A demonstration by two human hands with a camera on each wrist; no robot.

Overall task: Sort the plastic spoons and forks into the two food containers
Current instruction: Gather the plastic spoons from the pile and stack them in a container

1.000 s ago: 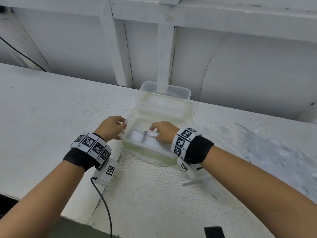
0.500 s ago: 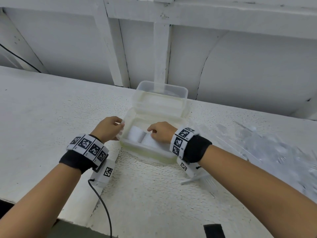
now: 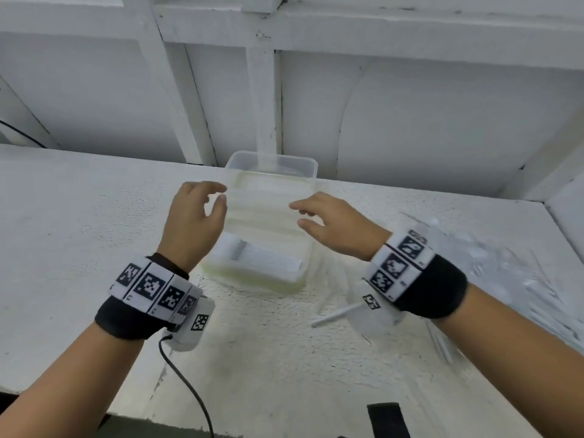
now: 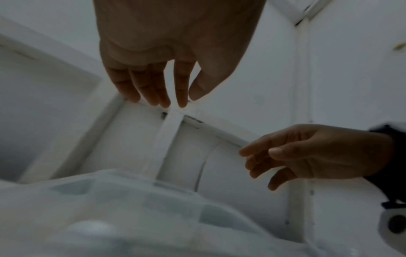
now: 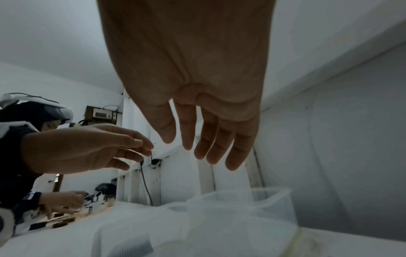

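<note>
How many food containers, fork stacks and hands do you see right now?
Food containers: 2, the near container and the far container.
Fork stack: 1, lying in the near container.
Hands: 2, left hand and right hand, both holding nothing.
Total: 5.

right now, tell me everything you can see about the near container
The near container is a shallow rectangular tub of cloudy, slightly yellowed plastic, standing upright on the white table with no lid on it. A neat stack of white forks lies flat inside, tines pointing left. A second container stands right behind it. The left hand and right hand hover above, fingers spread, neither touching it.
</note>
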